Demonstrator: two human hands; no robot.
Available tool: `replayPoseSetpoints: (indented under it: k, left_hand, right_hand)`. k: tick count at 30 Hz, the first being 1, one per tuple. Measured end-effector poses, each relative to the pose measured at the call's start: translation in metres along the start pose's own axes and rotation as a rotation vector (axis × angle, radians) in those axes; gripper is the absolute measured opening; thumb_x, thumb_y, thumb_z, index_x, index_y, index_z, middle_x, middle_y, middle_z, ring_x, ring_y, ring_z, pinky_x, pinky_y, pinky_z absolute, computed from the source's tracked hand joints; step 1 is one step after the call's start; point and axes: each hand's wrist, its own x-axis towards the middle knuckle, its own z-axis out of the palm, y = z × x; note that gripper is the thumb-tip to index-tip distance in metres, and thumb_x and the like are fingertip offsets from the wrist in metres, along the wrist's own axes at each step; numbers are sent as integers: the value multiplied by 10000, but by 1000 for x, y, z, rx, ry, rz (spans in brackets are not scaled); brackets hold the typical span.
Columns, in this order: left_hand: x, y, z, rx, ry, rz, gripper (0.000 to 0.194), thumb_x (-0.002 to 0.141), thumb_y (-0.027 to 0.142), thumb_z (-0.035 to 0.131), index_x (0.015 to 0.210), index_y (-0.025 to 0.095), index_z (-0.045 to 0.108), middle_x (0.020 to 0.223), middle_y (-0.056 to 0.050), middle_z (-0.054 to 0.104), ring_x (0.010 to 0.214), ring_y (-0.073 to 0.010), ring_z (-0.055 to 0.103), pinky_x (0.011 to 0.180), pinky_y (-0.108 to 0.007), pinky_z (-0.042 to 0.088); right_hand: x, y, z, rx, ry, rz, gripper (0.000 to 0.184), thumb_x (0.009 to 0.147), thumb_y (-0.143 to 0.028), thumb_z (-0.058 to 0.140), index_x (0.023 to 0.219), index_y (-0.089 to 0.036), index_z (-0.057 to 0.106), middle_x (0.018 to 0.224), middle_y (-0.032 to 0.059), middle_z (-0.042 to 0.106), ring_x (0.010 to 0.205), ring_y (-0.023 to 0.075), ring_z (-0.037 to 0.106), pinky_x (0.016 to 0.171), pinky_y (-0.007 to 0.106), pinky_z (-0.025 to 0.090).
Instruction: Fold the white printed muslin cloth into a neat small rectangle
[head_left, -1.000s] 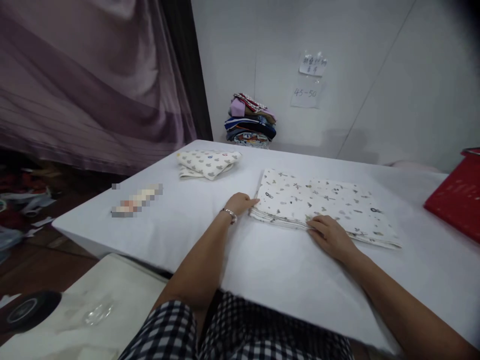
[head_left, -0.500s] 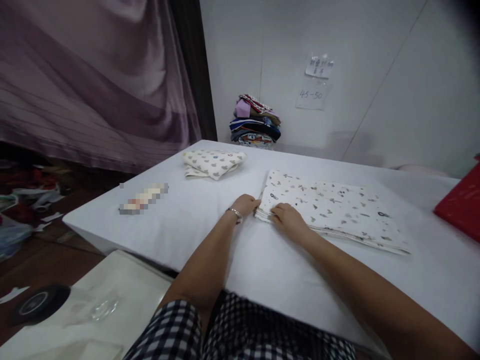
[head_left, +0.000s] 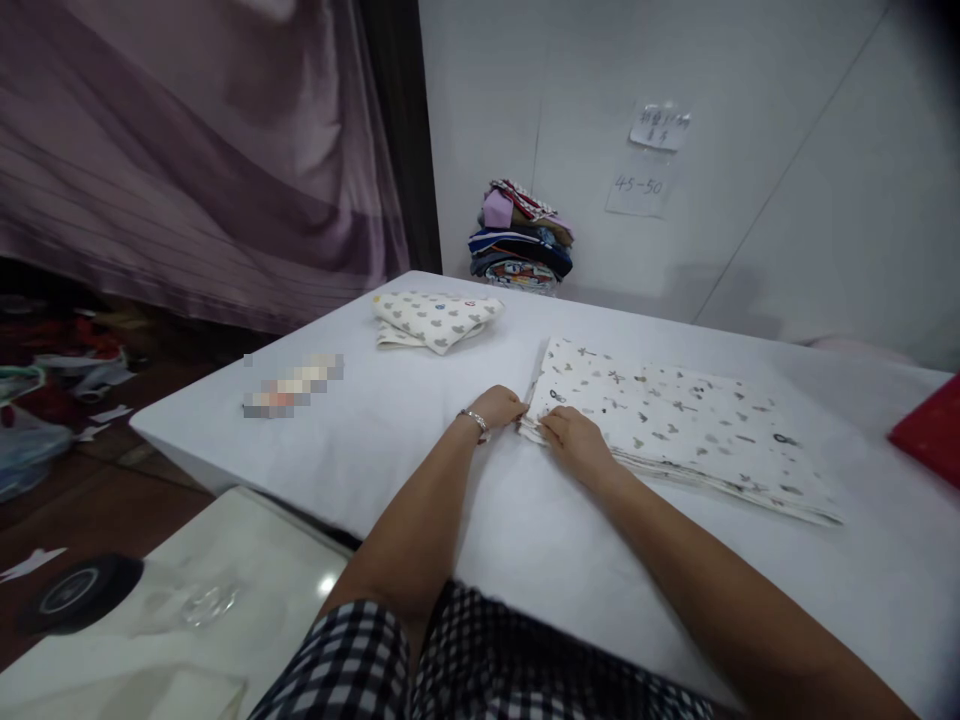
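The patterned cloth, folded into a flat, layered rectangle, lies right of centre on the white worktop, and the step in hand looks like evening up its near left corner. The left hand touches the left edge at that corner; the right hand is just beside it, on the near edge. The fingers of both are bent and close together, but whether they are clamped on the layers or only resting there, I cannot tell. The next move seems to call for catching every layer at the corner at once, with light, level tension so that the far and right edges stay aligned. Another printed cloth lies far left, well apart.
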Motion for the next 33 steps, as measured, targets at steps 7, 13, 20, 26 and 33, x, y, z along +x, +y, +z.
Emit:
replayPoseSetpoints:
  k: [7, 13, 20, 26, 33]
  left_hand:
    - [1, -4, 1, -21, -2, 0, 276, 696, 390, 535, 523, 175, 553, 479, 3, 512, 488, -116, 447, 527, -242, 355]
    - [0, -2, 0, -26, 0, -5, 273, 691, 385, 528, 522, 173, 558, 484, -4, 523, 496, -121, 457, 532, -243, 366]
    - [-3, 1, -1, -21, 0, -8, 274, 683, 384, 534, 516, 168, 556, 481, -9, 527, 499, -123, 469, 526, -239, 369]
    - [-2, 2, -2, -10, -2, -25, 260, 681, 368, 536, 519, 166, 563, 490, -6, 538, 497, -121, 476, 535, -238, 375]
    - [-4, 2, -3, -12, 2, -20, 260, 671, 373, 550, 514, 166, 568, 450, 3, 502, 479, -119, 449, 508, -244, 348]
  right_hand:
    - [-2, 1, 1, 83, 18, 19, 259, 950, -275, 399, 963, -197, 645, 951, 45, 617, 921, 145, 534, 778, 238, 403]
    - [-3, -2, 2, -23, -7, -34, 244, 938, -319, 424, 992, -189, 623, 973, 65, 599, 919, 171, 519, 786, 271, 396]
    - [3, -9, -1, -164, -91, -39, 211, 913, -290, 457, 948, -167, 626, 956, 99, 593, 898, 211, 519, 756, 304, 394]
    - [1, -6, -1, -157, -58, -26, 250, 942, -227, 369, 966, -157, 608, 956, 91, 597, 906, 192, 527, 764, 291, 395]
    - [-4, -8, -2, -189, -89, -115, 234, 935, -220, 390, 938, -157, 615, 927, 100, 594, 885, 206, 515, 745, 310, 376]
